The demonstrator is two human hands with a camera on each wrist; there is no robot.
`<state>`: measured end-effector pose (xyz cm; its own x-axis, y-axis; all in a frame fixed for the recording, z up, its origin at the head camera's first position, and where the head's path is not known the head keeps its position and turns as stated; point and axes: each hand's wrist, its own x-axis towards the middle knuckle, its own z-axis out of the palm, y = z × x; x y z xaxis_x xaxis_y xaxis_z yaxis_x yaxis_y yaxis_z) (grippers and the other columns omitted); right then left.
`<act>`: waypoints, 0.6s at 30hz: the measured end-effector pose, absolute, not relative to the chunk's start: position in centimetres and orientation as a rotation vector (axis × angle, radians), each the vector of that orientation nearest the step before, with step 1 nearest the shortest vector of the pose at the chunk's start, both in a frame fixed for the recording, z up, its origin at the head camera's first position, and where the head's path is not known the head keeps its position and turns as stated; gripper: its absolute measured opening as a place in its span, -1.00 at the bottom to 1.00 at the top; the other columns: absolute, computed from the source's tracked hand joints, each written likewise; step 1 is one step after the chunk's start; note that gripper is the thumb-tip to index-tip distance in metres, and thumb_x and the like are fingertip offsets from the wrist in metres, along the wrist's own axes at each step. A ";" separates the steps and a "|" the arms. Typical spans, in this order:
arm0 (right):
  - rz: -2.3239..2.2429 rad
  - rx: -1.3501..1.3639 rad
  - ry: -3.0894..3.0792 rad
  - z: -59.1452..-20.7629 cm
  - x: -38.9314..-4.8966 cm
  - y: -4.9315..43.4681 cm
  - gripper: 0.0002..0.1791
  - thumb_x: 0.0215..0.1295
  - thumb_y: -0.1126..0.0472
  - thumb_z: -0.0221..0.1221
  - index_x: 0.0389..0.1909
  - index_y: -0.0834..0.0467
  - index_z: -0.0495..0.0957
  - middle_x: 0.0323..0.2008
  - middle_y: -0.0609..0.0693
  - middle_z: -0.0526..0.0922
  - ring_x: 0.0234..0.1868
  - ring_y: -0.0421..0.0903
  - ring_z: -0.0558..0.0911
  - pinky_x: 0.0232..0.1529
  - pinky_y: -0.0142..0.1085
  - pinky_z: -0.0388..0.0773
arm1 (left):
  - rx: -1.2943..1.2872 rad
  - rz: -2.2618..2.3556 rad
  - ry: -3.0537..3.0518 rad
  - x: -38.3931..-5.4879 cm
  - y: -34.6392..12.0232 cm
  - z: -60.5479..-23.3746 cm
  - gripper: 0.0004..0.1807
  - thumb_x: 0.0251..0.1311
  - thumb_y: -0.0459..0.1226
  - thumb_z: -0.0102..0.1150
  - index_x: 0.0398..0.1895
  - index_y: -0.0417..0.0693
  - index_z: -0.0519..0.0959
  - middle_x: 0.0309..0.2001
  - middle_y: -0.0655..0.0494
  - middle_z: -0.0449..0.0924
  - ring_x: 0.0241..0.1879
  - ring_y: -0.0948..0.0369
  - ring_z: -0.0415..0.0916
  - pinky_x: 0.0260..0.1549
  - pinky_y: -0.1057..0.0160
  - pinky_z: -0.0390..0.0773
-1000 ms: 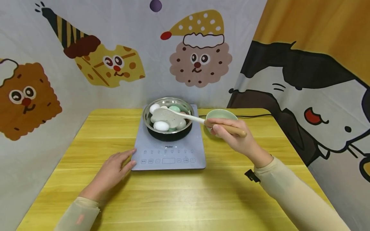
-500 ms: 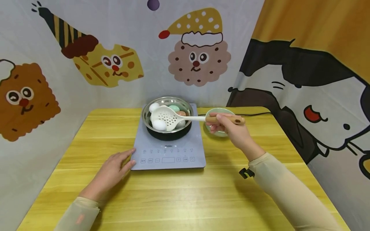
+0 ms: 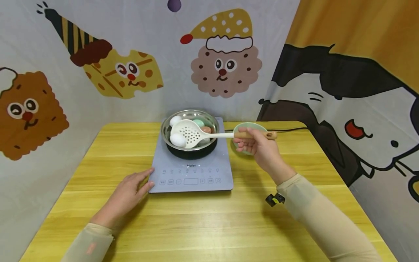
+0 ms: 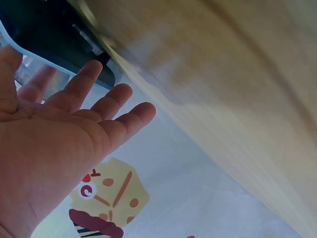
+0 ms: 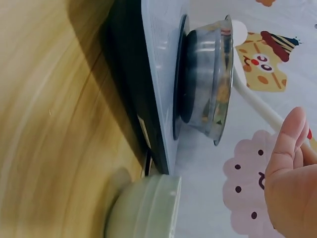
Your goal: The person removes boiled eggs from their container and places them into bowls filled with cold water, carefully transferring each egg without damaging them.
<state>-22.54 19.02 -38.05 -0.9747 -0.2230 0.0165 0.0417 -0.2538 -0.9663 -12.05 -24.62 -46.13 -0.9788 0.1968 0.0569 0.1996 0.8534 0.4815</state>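
My right hand (image 3: 263, 147) grips the wooden handle of a white slotted skimmer (image 3: 191, 131). Its perforated head is turned up over a steel pot (image 3: 209, 116) of eggs. A white egg (image 3: 178, 140) lies against the head's left side; whether it rests on the skimmer I cannot tell. Another white egg (image 3: 175, 120), a pale green egg (image 3: 198, 123) and a brown egg (image 3: 206, 129) show in the pot; others are partly hidden. My left hand (image 3: 129, 189) touches the left edge of the induction cooktop (image 3: 193, 174) with relaxed fingers. In the left wrist view, its fingers (image 4: 136, 119) are spread.
A pale green bowl (image 3: 243, 151) stands right of the cooktop, below my right hand. A black cable (image 3: 288, 130) runs along the table's back. Wooden table (image 3: 196, 225) spreads in front of the cooktop; a printed curtain (image 3: 131, 105) hangs behind.
The skimmer's head has turned from underside up to hollow side up over the pot. The front white egg has shifted slightly left. My right wrist has lowered and moved left; my left hand stays put.
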 end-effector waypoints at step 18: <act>-2.516 0.084 1.612 -37.5 -18.5 18.0 -0.48 0.69 -0.14 0.04 0.13 0.26 0.64 -0.17 0.13 0.89 -0.28 -0.13 0.84 -0.11 -0.29 0.83 | -0.313 -0.800 -3.012 -12.0 -24.6 -46.3 -0.37 0.59 0.02 0.14 0.59 -0.03 0.41 0.48 -0.23 0.51 0.43 -0.40 0.41 0.39 -0.49 0.35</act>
